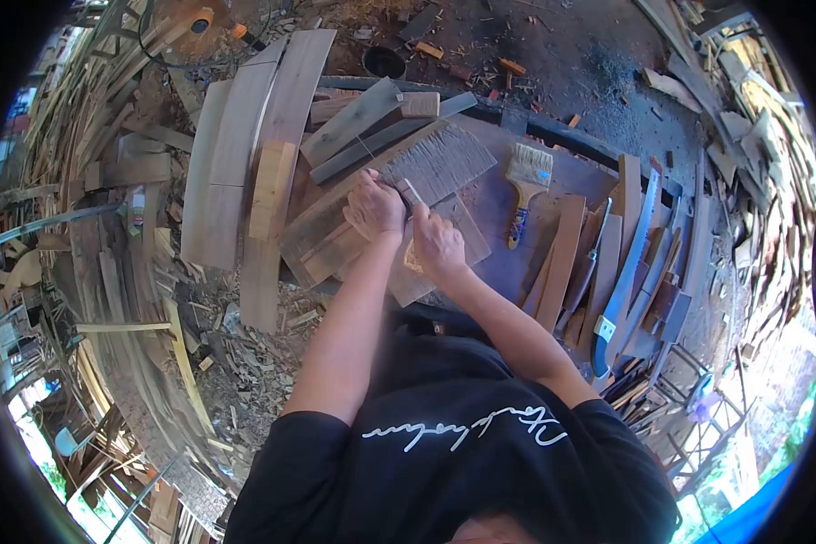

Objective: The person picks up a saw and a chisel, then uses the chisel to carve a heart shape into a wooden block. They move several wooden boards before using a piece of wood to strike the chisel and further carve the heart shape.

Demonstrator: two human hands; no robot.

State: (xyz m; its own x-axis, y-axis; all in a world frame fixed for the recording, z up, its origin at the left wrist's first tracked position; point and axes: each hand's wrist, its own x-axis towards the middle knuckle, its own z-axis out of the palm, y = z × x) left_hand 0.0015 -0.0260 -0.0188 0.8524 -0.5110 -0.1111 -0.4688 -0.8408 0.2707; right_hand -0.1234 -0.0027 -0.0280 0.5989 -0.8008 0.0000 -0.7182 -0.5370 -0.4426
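Observation:
My left hand (pixel 376 207) is closed, fingers curled round something small and dark that I cannot make out. Close on its right, my right hand (pixel 438 240) is closed on a thin, light-coloured tool (pixel 413 189) whose tip points up and left. Both hands are over a rough, grooved grey board (pixel 453 159), which lies tilted on the bench. Under my forearms and wrists are wider, flat wooden boards (pixel 322 240). What the tool's tip touches is too small to tell.
Long planks (pixel 286 100) lie at the left. To the right are a wide paintbrush (pixel 526 181), wooden strips (pixel 562 258) and a blue-handled curved saw (pixel 627 272). A round dark container (pixel 383 63) stands beyond the bench. Wood scraps cover the ground.

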